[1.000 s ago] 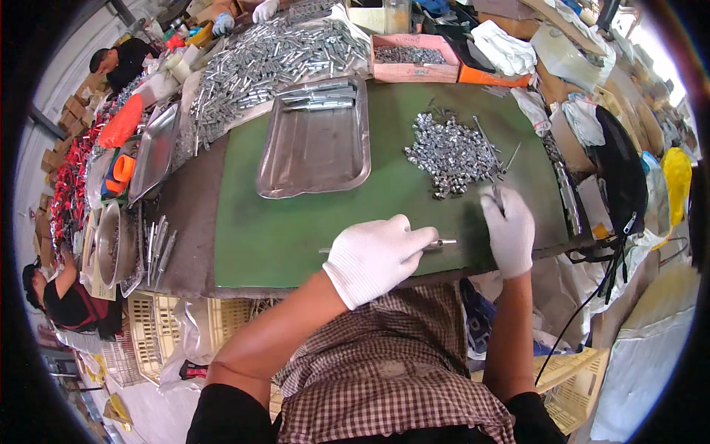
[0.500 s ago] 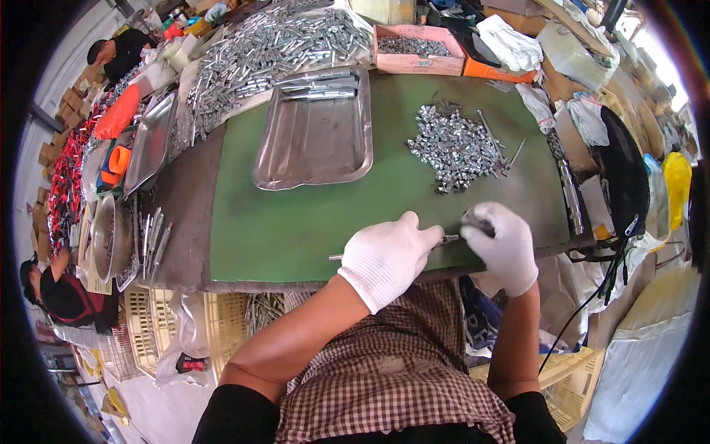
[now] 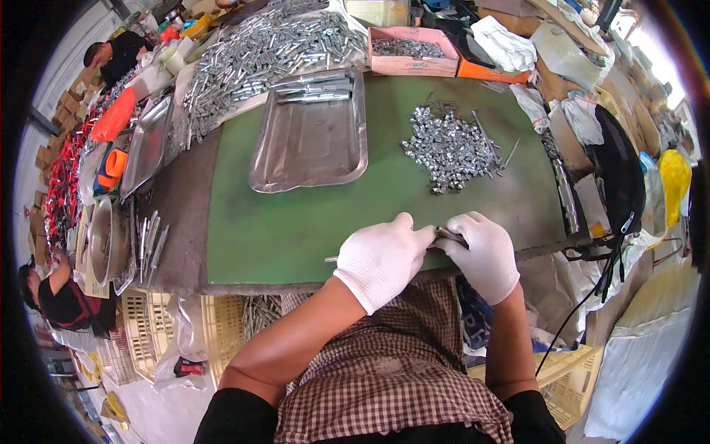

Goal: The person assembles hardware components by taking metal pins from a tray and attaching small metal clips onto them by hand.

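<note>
Near the front edge of the green mat [image 3: 296,229], my white-gloved left hand [image 3: 381,259] is closed around a slim metal rod [image 3: 331,260]. One end of the rod sticks out to the left. My right hand [image 3: 484,257], gloved too, pinches a short dark metal piece [image 3: 453,237] against the rod's other end. Fingers hide how the two parts meet. Beyond my hands lies a pile of small shiny metal fittings [image 3: 447,148], with thin pins beside it. A metal tray [image 3: 307,152] on the mat holds several silver rods [image 3: 318,90] at its far end.
A big heap of metal rods [image 3: 274,52] lies at the back left. Behind the mat stands a pink box [image 3: 413,66] of small parts. More rods [image 3: 154,244] and a round metal bowl [image 3: 111,237] are at the left. Two people work farther left.
My right hand has moved left and closed in on my left hand, bringing the dark metal piece to the rod's end. The left hand stays nearly in place.
</note>
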A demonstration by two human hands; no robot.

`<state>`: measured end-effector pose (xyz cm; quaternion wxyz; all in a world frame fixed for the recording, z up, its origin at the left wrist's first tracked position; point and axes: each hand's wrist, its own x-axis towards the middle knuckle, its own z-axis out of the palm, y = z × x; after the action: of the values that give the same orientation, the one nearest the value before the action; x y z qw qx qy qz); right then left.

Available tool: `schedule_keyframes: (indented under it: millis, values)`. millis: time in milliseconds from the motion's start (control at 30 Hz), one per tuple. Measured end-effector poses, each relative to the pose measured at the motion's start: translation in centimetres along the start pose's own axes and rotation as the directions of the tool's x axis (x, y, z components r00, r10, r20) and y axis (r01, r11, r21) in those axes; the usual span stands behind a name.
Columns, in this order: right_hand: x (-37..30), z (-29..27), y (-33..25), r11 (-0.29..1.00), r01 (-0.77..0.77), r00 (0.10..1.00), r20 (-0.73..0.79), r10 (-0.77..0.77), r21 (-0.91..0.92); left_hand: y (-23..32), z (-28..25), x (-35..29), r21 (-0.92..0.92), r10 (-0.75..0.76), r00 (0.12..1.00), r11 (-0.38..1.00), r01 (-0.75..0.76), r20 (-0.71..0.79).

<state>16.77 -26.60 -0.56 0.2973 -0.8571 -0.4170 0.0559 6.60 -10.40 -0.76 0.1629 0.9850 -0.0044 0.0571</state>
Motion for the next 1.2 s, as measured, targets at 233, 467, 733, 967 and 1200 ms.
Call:
schedule_keyframes:
  millis: [233, 467, 733, 967, 1200]
  values:
    - [2.8, -0.8, 5.9, 0.995, -0.097, 0.906, -0.414, 0.087, -0.003, 0.2, -0.1, 0.1, -0.016, -0.006, 1.000, 1.000, 0.006, -0.010]
    - [5.5, -1.5, 6.2, 0.934, -0.187, 0.959, -0.262, 0.107, -0.304, 0.2, 0.0, 0.0, -0.031, -0.012, 1.000, 0.999, 0.012, -0.002]
    - [2.7, -2.0, 5.5, 0.949, -0.087, 0.989, -0.139, 0.046, -0.304, 0.4, 0.0, 0.1, -0.014, -0.028, 1.000, 0.999, 0.029, 0.010]
    - [0.0, -1.2, 1.2, 0.996, 0.010, 1.000, -0.030, -0.007, 0.086, 0.2, 0.2, 0.0, -0.031, -0.024, 1.000, 0.999, 0.024, -0.005]
    - [-0.1, 0.1, -0.4, 0.995, 0.059, 0.996, -0.062, -0.065, -0.080, -0.1, 0.2, -0.3, -0.025, -0.029, 0.999, 0.999, 0.028, -0.021]
